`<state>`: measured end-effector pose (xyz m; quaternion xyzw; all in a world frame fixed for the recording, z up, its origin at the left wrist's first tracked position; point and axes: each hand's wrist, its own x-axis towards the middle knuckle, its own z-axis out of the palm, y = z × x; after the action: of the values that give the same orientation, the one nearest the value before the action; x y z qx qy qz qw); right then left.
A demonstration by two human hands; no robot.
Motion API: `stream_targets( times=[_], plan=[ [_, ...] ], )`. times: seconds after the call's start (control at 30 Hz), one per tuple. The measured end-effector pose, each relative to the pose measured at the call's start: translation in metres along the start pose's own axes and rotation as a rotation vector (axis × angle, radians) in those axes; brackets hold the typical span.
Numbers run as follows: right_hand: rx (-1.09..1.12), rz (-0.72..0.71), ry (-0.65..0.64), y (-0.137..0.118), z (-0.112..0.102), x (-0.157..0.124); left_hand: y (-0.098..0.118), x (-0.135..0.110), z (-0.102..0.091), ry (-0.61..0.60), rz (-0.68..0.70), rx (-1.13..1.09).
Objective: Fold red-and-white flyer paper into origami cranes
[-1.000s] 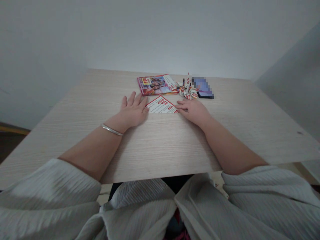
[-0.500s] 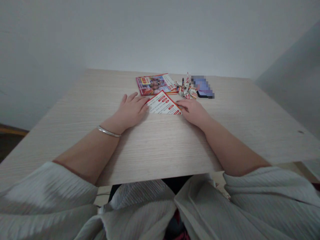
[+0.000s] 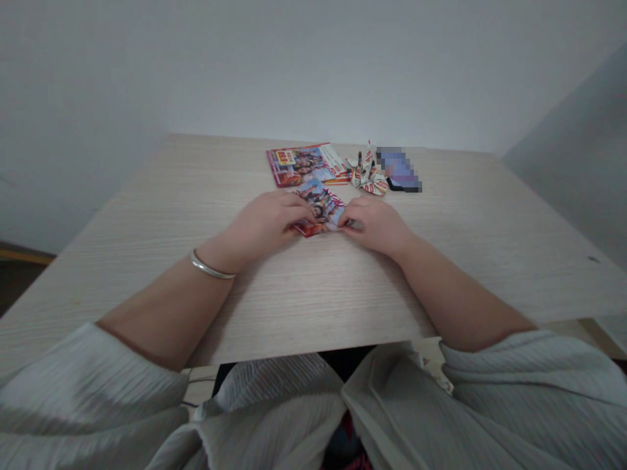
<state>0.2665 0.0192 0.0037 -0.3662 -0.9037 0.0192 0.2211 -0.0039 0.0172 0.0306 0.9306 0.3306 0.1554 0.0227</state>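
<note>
Worktop: pale, smooth, finely streaked like wood grain; bordered along the far edge by a matte, whitish wall.
Printed sheet: thin, glossy paper, four-sided as far as shows, with blues and reds face up; lies askew midway between the worktop's left and right edges, on the near side of the leaflets. Overlaps them in view at the far corner; touching or just short, cannot tell.
Left hand: bent over the sheet's left side, nearly closed at the fingers, pinching paper against the thumb.
Right hand: loosely curled at the sheet's right corner, almost closed at thumb and forefinger, with paper between.
Bracelet: smooth, silvery band around the left wrist.
Leaflets: flat, glossy, rectangular, piled and slightly fanned near the far edge.
Folded paper: crisp, spiky, petal-like, white with red print; just beside the leaflets' right end.
Phone: flat, dark-rimmed, pixelated; right of the folded paper, near the far edge.
Sleeves: pale, ribbed cloth, softly creased, by the near edge.
</note>
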Motion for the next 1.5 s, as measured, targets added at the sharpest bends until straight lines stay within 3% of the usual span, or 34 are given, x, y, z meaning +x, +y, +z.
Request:
stream_targets(
  times=[0.17,0.63,0.8,1.1,1.27,1.5],
  plan=[
    [-0.043,0.057,-0.086,-0.006,-0.008,-0.001,0.009,-0.003,-0.003,-0.192,-0.005,0.052],
    [-0.127,-0.022,-0.159,-0.010,-0.012,0.001,0.014,-0.004,-0.010,-0.313,-0.108,-0.001],
    [-0.161,-0.072,-0.171,-0.015,-0.013,0.002,0.019,-0.003,-0.011,-0.304,-0.184,0.049],
    [-0.045,-0.110,-0.173,-0.015,-0.006,0.002,0.015,-0.002,-0.010,-0.220,-0.188,0.075],
    [-0.048,-0.001,-0.190,-0.025,-0.009,0.005,0.014,-0.002,-0.004,-0.166,-0.325,0.188],
    [-0.074,0.197,-0.165,-0.037,-0.010,0.005,0.011,-0.001,0.009,-0.093,-0.329,0.283]
  ],
)
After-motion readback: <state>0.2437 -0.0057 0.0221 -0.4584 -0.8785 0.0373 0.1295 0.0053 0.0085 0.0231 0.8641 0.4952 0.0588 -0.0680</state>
